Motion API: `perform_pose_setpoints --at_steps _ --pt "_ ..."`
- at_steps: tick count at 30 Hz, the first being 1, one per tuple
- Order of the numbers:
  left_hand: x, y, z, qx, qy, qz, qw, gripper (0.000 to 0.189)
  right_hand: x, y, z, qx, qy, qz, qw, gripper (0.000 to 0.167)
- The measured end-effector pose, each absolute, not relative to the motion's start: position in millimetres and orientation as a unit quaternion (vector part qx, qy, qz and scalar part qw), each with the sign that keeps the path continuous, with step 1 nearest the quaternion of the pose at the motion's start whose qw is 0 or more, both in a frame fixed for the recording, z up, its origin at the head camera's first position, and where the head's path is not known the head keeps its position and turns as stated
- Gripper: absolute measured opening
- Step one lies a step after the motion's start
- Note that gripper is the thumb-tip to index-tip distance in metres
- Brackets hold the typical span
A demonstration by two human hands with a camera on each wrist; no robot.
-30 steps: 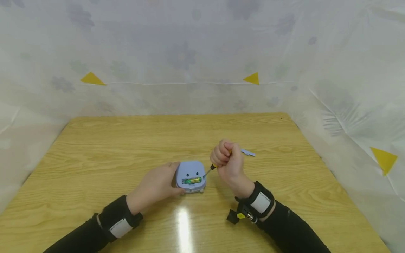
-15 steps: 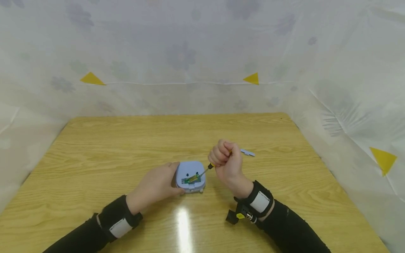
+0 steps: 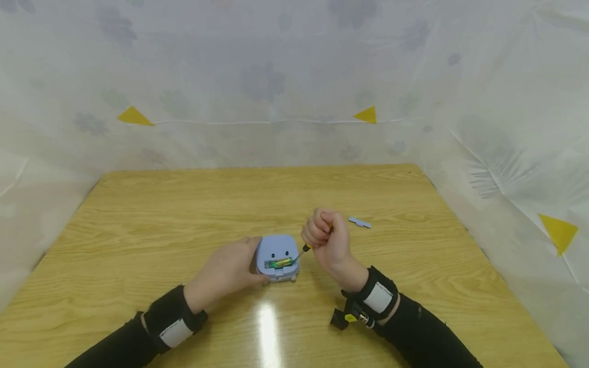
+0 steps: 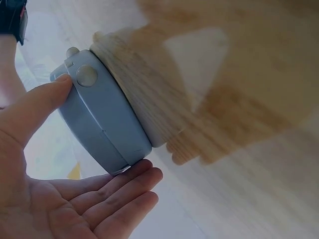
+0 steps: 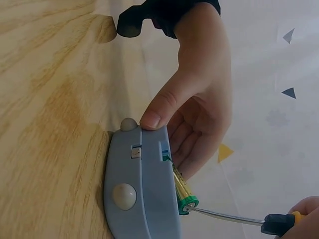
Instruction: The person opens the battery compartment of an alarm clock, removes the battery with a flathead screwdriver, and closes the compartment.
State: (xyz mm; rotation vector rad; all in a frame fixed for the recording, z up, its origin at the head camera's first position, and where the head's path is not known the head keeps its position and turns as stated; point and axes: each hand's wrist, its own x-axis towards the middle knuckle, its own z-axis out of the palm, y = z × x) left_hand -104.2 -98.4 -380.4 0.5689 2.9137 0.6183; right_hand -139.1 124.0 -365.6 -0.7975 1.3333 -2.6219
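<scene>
My left hand [image 3: 228,263] grips a pale blue rounded plastic device [image 3: 277,244] by its left side, thumb on the near edge and fingers at the far side. Two dark eye-like spots mark its upper face, above an uncovered battery compartment. A green and gold battery [image 5: 183,186] sits there tilted, one end raised above the case in the right wrist view. My right hand [image 3: 327,243] is wrapped round the yellow and black handle of a screwdriver [image 5: 229,216]. Its metal tip touches the battery's raised end. White round feet [image 4: 86,75] show on the device's side.
A small pale blue strip, apparently the battery cover [image 3: 360,223], lies on the wooden table [image 3: 207,199] beyond my right hand. Pale flowered sheeting [image 3: 267,82] with yellow triangles hangs behind and beside the table.
The screwdriver tip has gone from the device's right edge to the battery's end. The battery's right end tipped up half a second ago and now looks lower. My left hand stays put.
</scene>
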Motion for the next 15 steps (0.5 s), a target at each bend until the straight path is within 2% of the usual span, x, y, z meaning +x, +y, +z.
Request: perform_pose_setpoints --at_steps 15 --pt "-102.5 -97.0 -382.4 0.181 0.961 0.199 0.060 0.094 -140.0 125.3 -366.4 -0.274 0.440 -0.855 0.034 0.036"
